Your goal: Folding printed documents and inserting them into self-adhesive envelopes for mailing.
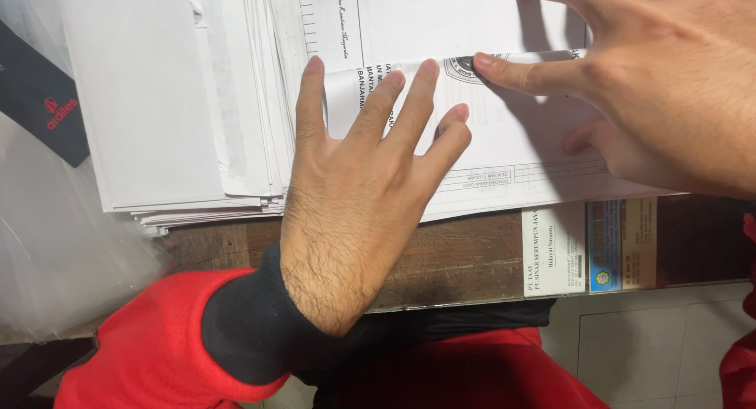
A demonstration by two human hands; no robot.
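Left hand (354, 196): fingers spread flat, pressing a folded printed sheet (504, 133) atop a paper stack (197, 141) on a wooden bench (457, 259). Right hand (661, 94): fingers splayed, fingertips pinning the sheet's fold; nothing grasped. Clear plastic bag (55, 244) lies at left.

You have one view only, from the camera on your head, looking steeply down and very close on the stack of papers (236, 102) at the wooden table edge (457, 259). Your own lap fills the bottom.
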